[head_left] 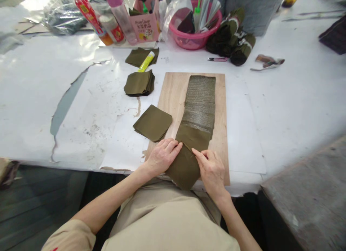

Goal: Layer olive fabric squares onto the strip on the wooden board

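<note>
Dark olive fabric pieces lie overlapping in a strip down a wooden board, the nearest one reaching past the board's front edge. Farther up, the strip's ribbed part has a whitish sheen. My left hand has its fingertips together on the left end of a folded fabric edge. Opposite it, my right hand pinches the same edge between thumb and forefinger. Just left of the strip, a small stack of olive fabric squares overlaps the board's side.
More olive fabric stacks lie farther left, with a yellow tube beside them. At the back stand bottles, a pink box, a pink basket of tools and dark yarn bundles. A pink-handled cutter lies near the yarn. The white table covering is torn.
</note>
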`<move>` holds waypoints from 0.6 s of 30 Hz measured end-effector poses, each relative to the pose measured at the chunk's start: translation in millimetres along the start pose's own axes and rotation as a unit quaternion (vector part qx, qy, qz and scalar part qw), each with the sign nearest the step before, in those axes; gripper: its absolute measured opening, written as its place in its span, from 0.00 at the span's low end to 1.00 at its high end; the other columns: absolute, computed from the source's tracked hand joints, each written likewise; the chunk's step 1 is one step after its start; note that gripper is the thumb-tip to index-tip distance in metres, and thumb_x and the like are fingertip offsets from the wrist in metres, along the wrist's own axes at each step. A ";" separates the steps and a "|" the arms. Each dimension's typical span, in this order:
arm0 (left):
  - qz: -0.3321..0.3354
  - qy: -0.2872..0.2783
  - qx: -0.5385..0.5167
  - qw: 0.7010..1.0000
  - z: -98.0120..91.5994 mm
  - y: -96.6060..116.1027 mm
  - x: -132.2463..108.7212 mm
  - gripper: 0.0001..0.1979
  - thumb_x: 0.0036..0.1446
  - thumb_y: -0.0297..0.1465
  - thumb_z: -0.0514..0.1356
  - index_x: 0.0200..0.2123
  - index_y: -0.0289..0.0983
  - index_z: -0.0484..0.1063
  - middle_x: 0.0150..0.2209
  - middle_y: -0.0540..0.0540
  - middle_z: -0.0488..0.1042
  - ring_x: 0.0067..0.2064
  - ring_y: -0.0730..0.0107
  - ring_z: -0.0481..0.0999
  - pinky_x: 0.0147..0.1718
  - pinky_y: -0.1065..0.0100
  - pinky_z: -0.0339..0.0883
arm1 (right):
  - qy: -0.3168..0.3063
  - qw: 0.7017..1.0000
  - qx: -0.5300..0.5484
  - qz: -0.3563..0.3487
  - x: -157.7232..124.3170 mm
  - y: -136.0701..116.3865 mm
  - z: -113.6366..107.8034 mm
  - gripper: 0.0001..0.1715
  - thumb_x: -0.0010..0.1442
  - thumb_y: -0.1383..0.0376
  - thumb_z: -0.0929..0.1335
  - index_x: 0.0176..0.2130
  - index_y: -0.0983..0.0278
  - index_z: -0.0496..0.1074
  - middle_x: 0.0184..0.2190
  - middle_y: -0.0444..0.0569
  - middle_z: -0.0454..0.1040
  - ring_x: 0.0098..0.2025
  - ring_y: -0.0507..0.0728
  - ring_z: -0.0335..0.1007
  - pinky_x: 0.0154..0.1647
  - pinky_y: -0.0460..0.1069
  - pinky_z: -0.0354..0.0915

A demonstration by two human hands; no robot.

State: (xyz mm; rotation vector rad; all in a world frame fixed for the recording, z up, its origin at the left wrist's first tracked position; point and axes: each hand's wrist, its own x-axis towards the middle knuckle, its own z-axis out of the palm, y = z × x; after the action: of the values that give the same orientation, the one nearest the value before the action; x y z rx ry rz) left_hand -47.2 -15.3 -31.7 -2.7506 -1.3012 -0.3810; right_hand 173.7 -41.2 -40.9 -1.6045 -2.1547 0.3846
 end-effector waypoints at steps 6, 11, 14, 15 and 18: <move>0.002 -0.008 0.003 1.000 -0.4 0.0 -1.2 0.14 0.65 0.25 0.54 0.53 0.30 0.69 0.46 0.38 0.72 0.51 0.59 0.70 0.52 0.58 0.68 | -0.027 0.997 0.063 -0.019 4.8 10.0 -8.7 0.17 0.67 0.63 0.65 0.53 0.59 0.73 0.37 0.48 0.73 0.40 0.56 0.67 0.43 0.51 0.65; 0.003 -0.013 0.008 1.000 -0.3 -0.1 -1.3 0.15 0.65 0.25 0.54 0.54 0.30 0.68 0.46 0.38 0.72 0.51 0.60 0.71 0.53 0.59 0.68 | -0.070 0.988 0.132 -0.025 9.9 21.6 -17.2 0.16 0.66 0.58 0.65 0.52 0.59 0.73 0.39 0.48 0.75 0.42 0.56 0.70 0.44 0.51 0.67; 0.007 -0.010 0.011 1.000 -1.6 -0.3 -0.7 0.15 0.65 0.25 0.54 0.53 0.29 0.68 0.46 0.38 0.72 0.50 0.59 0.71 0.52 0.59 0.68 | -0.064 0.992 0.110 -0.017 14.5 17.2 -17.7 0.16 0.66 0.57 0.65 0.51 0.59 0.73 0.39 0.48 0.75 0.42 0.56 0.70 0.44 0.51 0.66; 0.008 -0.009 0.011 1.000 -1.9 -0.4 -0.6 0.14 0.66 0.25 0.53 0.53 0.29 0.68 0.46 0.38 0.72 0.50 0.59 0.71 0.52 0.59 0.68 | -0.058 0.994 0.092 -0.016 16.2 13.6 -16.7 0.16 0.66 0.57 0.65 0.51 0.59 0.73 0.39 0.48 0.75 0.42 0.56 0.70 0.45 0.51 0.66; 0.009 -0.007 0.011 1.000 -2.1 -1.2 -0.4 0.14 0.66 0.26 0.53 0.54 0.30 0.68 0.47 0.38 0.72 0.51 0.60 0.71 0.52 0.59 0.67 | -0.045 0.998 0.038 -0.017 20.6 0.7 -11.3 0.15 0.65 0.58 0.66 0.50 0.60 0.74 0.38 0.48 0.74 0.42 0.57 0.69 0.45 0.52 0.64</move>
State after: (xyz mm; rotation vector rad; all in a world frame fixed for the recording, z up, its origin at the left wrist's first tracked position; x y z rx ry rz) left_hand -48.8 -15.2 -29.8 -2.7509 -1.2742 -0.3440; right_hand 174.8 -21.7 -28.0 -1.5336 -2.2034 0.5305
